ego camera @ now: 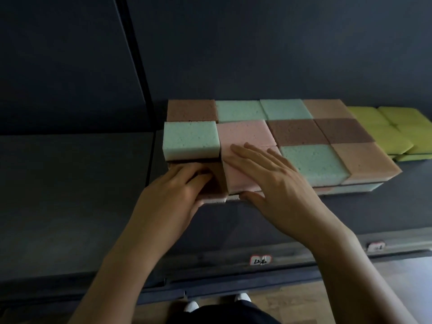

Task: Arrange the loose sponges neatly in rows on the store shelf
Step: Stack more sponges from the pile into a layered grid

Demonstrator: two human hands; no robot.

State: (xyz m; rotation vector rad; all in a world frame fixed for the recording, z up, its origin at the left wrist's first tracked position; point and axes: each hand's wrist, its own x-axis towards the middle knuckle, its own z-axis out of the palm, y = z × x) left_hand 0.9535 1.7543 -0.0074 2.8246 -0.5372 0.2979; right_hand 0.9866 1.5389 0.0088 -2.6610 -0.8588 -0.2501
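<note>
Left grip (173, 190) curls round the brown sponge (218, 183), seating it flush; my flat right grip (280, 183) steadies the pink sponge (236, 178).

The head camera looks forward and steeply down, close over the shelf (233, 220).

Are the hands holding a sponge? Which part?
The left hand grips the brown sponge at its front edge; the right hand only rests flat on the pink sponge.
</note>
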